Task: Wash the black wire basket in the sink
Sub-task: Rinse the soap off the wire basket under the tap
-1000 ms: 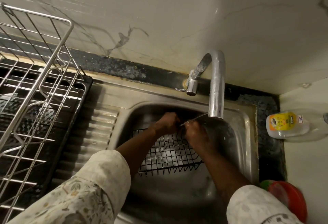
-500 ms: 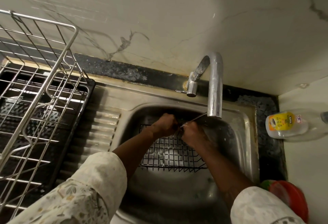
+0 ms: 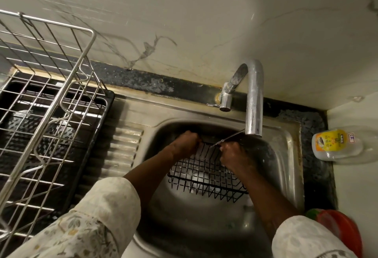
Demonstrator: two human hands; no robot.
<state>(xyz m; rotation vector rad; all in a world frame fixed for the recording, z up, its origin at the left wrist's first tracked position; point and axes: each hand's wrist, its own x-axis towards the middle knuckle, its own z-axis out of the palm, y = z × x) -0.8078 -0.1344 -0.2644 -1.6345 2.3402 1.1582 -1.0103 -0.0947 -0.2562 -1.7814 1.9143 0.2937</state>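
The black wire basket [image 3: 204, 173] lies tilted in the steel sink [image 3: 286, 155], below the tap's spout. My left hand [image 3: 187, 143] grips the basket's far rim with curled fingers. Close beside it, my right hand [image 3: 232, 154] is curled over the same far rim, a little to the right. A thin shiny metal strip [image 3: 229, 137] slants from between my hands up toward the spout; I cannot tell what it is. No water shows running from the tap [image 3: 254, 98].
A large steel wire dish rack [image 3: 47, 104] stands on a black tray over the drainboard at left. A clear plastic bottle with a yellow label [image 3: 335, 143] lies on the counter at right. A red lid [image 3: 345, 231] sits at the lower right corner.
Both hands stay at the basket's far rim. The basket's near edge has shifted slightly right and lower in the sink, and the view has turned a little.
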